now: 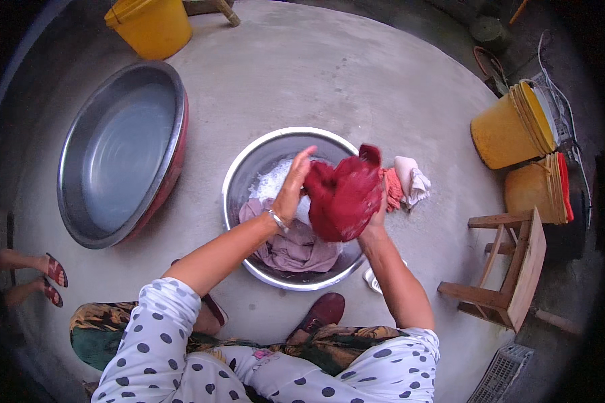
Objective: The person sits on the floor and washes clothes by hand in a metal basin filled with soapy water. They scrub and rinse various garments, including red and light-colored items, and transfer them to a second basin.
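A bundled dark red cloth (pixel 343 198), slightly blurred, is held up over a metal basin (pixel 227 181). My right hand (pixel 376 218), mostly hidden behind the bundle, grips its right side. On the other side, my left hand (pixel 291 191) has its fingers stretched out beside the cloth; whether it touches it is unclear. A bracelet circles that wrist. Inside the basin lie a mauve cloth (pixel 296 252) and white suds (pixel 269 185).
Coral cloth (pixel 392 189) and pale cloth (pixel 413 181) lie right of the basin, with a white object (pixel 373 281) below. A large water-filled tub (pixel 181 127) stands left. Yellow buckets (pixel 511 131), a wooden stool (pixel 517 269) and a grey crate (pixel 501 376) line the right. Someone's sandalled feet (pixel 54 272) show left.
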Available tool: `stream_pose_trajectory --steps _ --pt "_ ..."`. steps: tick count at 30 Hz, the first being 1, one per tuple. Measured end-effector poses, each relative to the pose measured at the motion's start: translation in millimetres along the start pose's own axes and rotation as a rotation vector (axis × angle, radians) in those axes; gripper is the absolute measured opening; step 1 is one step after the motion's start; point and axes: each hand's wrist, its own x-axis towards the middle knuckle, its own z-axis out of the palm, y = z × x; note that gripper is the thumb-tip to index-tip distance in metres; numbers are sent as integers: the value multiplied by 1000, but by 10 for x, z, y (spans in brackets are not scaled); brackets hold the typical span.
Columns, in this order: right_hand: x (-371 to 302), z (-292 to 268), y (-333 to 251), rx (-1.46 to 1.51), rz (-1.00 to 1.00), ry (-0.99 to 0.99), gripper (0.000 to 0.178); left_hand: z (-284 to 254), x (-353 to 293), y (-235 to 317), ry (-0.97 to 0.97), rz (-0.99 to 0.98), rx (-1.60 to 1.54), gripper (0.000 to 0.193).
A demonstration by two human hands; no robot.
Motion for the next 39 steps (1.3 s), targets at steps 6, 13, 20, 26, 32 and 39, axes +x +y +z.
stream_pose_trajectory --steps 6,13,20,26,32,39 --pt "274 262 -906 -79 -359 198 34 -496 -133 27 66 -223 445 42" --pt "628 -984 -1321 -1263 -492 932 49 -743 -202 -197 21 -191 652 26" --pt "609 -1489 -912 -2152 -643 610 33 -507 -268 -135 -245 -204 1061 32" --pt "563 -1085 -897 -2264 -642 381 36 -694 -330 -20 -618 -140 1451 61" --pt "560 -757 -844 -2265 -809 389 43 -871 -448 75 -788 -154 1601 89" --pt "449 -638 -754 -2187 -1027 362 35 -824 -516 -35 -804 -66 1640 75"
